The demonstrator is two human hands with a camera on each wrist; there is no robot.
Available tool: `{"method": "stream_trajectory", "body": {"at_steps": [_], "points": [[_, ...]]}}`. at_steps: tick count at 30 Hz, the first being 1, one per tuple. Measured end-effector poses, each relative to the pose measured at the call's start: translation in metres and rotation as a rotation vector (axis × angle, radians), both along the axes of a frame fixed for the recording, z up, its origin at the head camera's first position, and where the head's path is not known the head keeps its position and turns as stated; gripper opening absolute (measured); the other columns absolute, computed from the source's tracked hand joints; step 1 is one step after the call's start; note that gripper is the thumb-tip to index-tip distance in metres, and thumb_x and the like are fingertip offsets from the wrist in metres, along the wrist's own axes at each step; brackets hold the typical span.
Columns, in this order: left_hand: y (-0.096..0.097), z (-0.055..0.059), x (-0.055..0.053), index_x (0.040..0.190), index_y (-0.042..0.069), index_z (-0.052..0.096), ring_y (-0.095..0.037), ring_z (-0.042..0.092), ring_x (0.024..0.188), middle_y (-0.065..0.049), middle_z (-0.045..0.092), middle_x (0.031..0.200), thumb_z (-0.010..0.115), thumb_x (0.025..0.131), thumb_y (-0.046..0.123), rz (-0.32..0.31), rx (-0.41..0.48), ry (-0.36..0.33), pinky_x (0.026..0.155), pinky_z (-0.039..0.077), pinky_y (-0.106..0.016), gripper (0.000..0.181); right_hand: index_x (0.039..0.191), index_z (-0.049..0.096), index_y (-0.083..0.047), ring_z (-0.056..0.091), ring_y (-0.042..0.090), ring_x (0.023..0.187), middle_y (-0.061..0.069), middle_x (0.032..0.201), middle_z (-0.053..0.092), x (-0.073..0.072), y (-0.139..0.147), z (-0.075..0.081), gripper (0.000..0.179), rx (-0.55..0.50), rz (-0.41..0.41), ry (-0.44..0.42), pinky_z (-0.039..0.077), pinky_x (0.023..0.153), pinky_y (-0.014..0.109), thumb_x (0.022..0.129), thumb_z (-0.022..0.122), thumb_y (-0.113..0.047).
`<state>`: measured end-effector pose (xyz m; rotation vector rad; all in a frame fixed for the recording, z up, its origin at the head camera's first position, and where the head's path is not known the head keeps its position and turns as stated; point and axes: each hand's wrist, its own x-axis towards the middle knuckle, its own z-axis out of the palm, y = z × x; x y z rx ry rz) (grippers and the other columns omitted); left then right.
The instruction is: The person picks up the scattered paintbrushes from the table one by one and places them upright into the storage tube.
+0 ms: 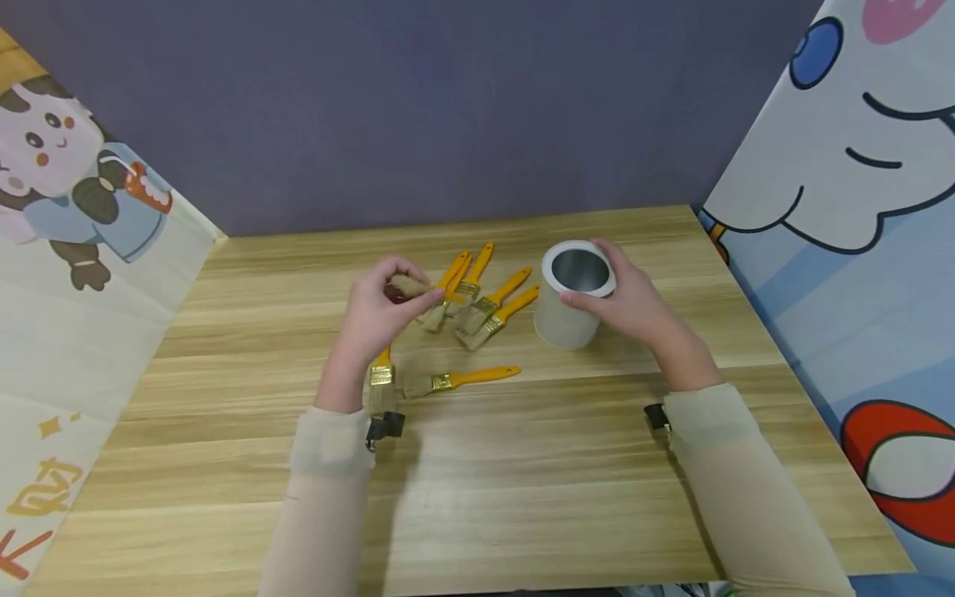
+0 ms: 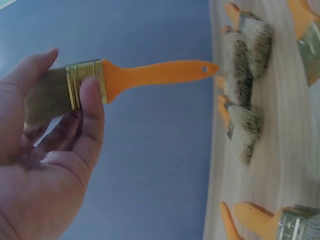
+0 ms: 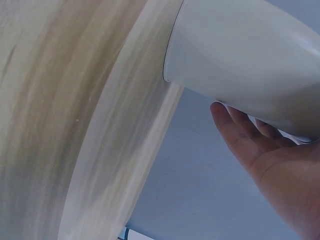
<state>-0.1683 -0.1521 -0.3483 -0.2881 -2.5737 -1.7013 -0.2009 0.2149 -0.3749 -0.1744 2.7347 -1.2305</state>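
My left hand (image 1: 373, 308) pinches a paintbrush (image 2: 160, 72) near its gold metal band, held up off the wood. In the left wrist view its orange handle points away from the palm, and the bristles lie between thumb and fingers. With thumb and fingers round its upper part, my right hand (image 1: 630, 300) grips a whitish round can (image 1: 561, 322). The can has an open top and a dark grey inside, and it tilts slightly. Between the two hands lies a cluster of similar paintbrushes (image 1: 511, 284), their handles pointing up and right.
One more paintbrush (image 1: 485, 376) lies sideways nearer to me, and another brush (image 1: 382, 375) is partly hidden under my left wrist. The wooden table (image 1: 522, 489) meets a dark grey-blue panel (image 1: 462, 116) at the back. Printed cartoon panels stand at both sides.
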Motion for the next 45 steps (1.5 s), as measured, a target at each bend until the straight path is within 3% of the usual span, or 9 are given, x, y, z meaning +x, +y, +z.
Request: {"method": "stream_trajectory", "body": {"at_steps": [4, 9, 15, 25, 29, 32, 34, 39, 45], "points": [[0.0, -0.006, -0.003, 0.106, 0.013, 0.064, -0.01, 0.042, 0.057, -0.004, 0.072, 0.118, 0.084, 0.094, 0.025, 0.031, -0.113, 0.02, 0.055, 0.044, -0.028, 0.026, 0.172, 0.01, -0.022, 0.042, 0.047, 0.15, 0.023, 0.169, 0.036, 0.001, -0.001, 0.002, 0.112, 0.001, 0.001, 0.002, 0.039, 0.119, 0.068, 0.091, 0.079, -0.057], [0.0, -0.008, -0.004, 0.103, 0.011, 0.063, -0.009, 0.044, 0.061, -0.007, 0.073, 0.134, 0.081, 0.094, 0.017, 0.063, -0.16, 0.011, 0.059, 0.044, -0.028, 0.021, 0.172, 0.01, -0.023, 0.042, 0.047, 0.15, 0.023, 0.169, 0.036, 0.001, -0.002, 0.003, 0.112, 0.007, 0.001, 0.001, 0.039, 0.119, 0.069, 0.091, 0.078, -0.058], [-0.002, -0.009, -0.004, 0.115, 0.012, 0.069, -0.016, 0.038, 0.058, -0.009, 0.069, 0.103, 0.084, 0.092, 0.017, 0.068, -0.236, -0.004, 0.056, 0.04, -0.032, 0.028, 0.172, 0.01, -0.023, 0.043, 0.047, 0.15, 0.023, 0.168, 0.037, 0.0, -0.001, 0.003, 0.112, 0.004, -0.001, 0.003, 0.039, 0.119, 0.069, 0.091, 0.079, -0.058], [-0.004, -0.016, -0.006, 0.143, 0.009, 0.059, -0.023, 0.05, 0.095, -0.011, 0.066, 0.14, 0.086, 0.086, 0.009, 0.054, -0.2, -0.082, 0.091, 0.045, -0.043, 0.063, 0.172, 0.01, -0.023, 0.042, 0.047, 0.151, 0.022, 0.169, 0.036, 0.001, -0.001, 0.0, 0.113, 0.003, -0.001, -0.004, 0.038, 0.119, 0.069, 0.09, 0.079, -0.059], [-0.006, -0.017, -0.006, 0.138, 0.01, 0.064, -0.016, 0.05, 0.081, -0.007, 0.064, 0.113, 0.086, 0.087, 0.01, 0.059, -0.158, -0.142, 0.081, 0.049, -0.038, 0.055, 0.172, 0.01, -0.024, 0.042, 0.047, 0.151, 0.022, 0.169, 0.036, 0.002, -0.001, 0.0, 0.113, -0.001, -0.001, -0.008, 0.038, 0.119, 0.069, 0.09, 0.079, -0.059], [-0.008, -0.019, -0.005, 0.136, 0.013, 0.066, -0.015, 0.037, 0.06, 0.0, 0.048, 0.081, 0.086, 0.088, 0.013, 0.067, -0.14, -0.171, 0.059, 0.043, -0.034, 0.052, 0.172, 0.01, -0.025, 0.042, 0.047, 0.15, 0.022, 0.169, 0.037, 0.002, -0.001, -0.001, 0.113, -0.003, -0.003, -0.008, 0.039, 0.118, 0.069, 0.09, 0.079, -0.059], [-0.009, -0.02, -0.005, 0.136, 0.014, 0.067, -0.013, 0.036, 0.056, 0.002, 0.039, 0.068, 0.086, 0.089, 0.015, 0.074, -0.144, -0.17, 0.054, 0.04, -0.031, 0.051, 0.172, 0.01, -0.025, 0.043, 0.047, 0.15, 0.022, 0.169, 0.037, 0.002, -0.001, -0.001, 0.113, -0.003, -0.004, -0.008, 0.039, 0.118, 0.069, 0.09, 0.079, -0.059], [-0.011, -0.02, -0.006, 0.137, 0.016, 0.065, -0.014, 0.037, 0.054, 0.005, 0.038, 0.063, 0.084, 0.092, 0.018, 0.093, -0.181, -0.162, 0.054, 0.041, -0.032, 0.049, 0.172, 0.011, -0.025, 0.043, 0.047, 0.149, 0.022, 0.168, 0.038, 0.001, -0.001, -0.001, 0.112, 0.001, -0.009, -0.004, 0.039, 0.118, 0.069, 0.09, 0.079, -0.058], [-0.01, -0.019, -0.01, 0.141, 0.013, 0.062, -0.018, 0.047, 0.063, 0.0, 0.048, 0.072, 0.084, 0.091, 0.021, 0.115, -0.213, -0.194, 0.06, 0.047, -0.033, 0.055, 0.172, 0.012, -0.024, 0.044, 0.047, 0.149, 0.023, 0.167, 0.039, 0.002, -0.001, 0.0, 0.111, -0.001, -0.012, 0.001, 0.039, 0.118, 0.069, 0.091, 0.08, -0.057]]}}
